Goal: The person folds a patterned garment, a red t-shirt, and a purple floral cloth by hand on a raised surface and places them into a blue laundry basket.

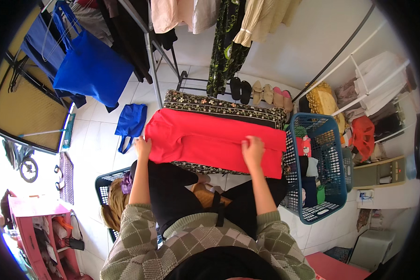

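A red cloth garment point(213, 140), folded lengthwise, lies across a low surface draped with a black floral-patterned cloth point(227, 106). Creases gather towards its left end, while the right part is flatter, with layered edges. My left hand point(143, 147) grips the garment's left end. Over the right half, my right hand point(254, 150) rests on the red fabric near a fold line, its fingers slightly bent and apart. The floral cloth shows beyond the garment and in a strip along the near side.
To the right stands a blue plastic laundry basket point(316, 213) holding folded clothes; another basket point(103, 180) with clothes is at my left. A blue cloth bag point(131, 120) lies on the tiles. Shoes point(262, 92) line a rack beneath hanging clothes. Left stands a pink cabinet point(38, 206).
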`<act>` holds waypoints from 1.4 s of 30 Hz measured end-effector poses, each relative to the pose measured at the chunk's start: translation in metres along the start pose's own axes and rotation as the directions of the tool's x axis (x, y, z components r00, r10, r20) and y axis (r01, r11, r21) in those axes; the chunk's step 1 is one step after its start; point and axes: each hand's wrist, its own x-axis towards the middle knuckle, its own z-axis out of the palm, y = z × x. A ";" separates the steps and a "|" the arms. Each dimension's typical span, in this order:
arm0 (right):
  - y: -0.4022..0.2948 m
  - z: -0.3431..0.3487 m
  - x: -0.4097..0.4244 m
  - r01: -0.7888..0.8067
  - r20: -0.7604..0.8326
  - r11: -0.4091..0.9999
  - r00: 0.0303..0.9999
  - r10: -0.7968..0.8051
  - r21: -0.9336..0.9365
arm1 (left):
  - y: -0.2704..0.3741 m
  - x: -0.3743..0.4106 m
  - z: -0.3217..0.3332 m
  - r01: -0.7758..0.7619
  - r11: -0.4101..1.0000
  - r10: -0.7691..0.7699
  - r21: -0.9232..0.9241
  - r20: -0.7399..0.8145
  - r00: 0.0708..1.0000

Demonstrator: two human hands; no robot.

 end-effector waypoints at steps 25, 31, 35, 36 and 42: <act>-0.177 0.073 0.029 -0.880 0.840 -0.107 0.473 -0.264 0.462 | 0.035 0.018 -0.098 0.585 -0.021 0.179 -0.810 0.573 0.800; -0.164 0.086 0.001 -0.783 0.742 -0.181 0.622 -0.252 0.595 | 0.036 -0.001 -0.041 0.255 -0.002 0.030 -0.967 0.255 0.967; -0.151 0.103 -0.046 -0.872 0.875 0.087 0.473 -0.103 0.481 | -0.042 0.001 0.025 0.370 0.107 -0.208 -0.923 0.343 0.916; -0.141 0.093 -0.051 -0.843 0.840 0.067 0.518 -0.163 0.533 | -0.048 -0.004 0.031 0.363 0.088 -0.251 -0.928 0.332 0.909; 0.037 0.017 -0.030 0.178 -0.137 0.914 0.981 -0.137 0.365 | 0.018 -0.053 -0.001 -0.362 0.871 0.234 -0.331 -0.370 0.899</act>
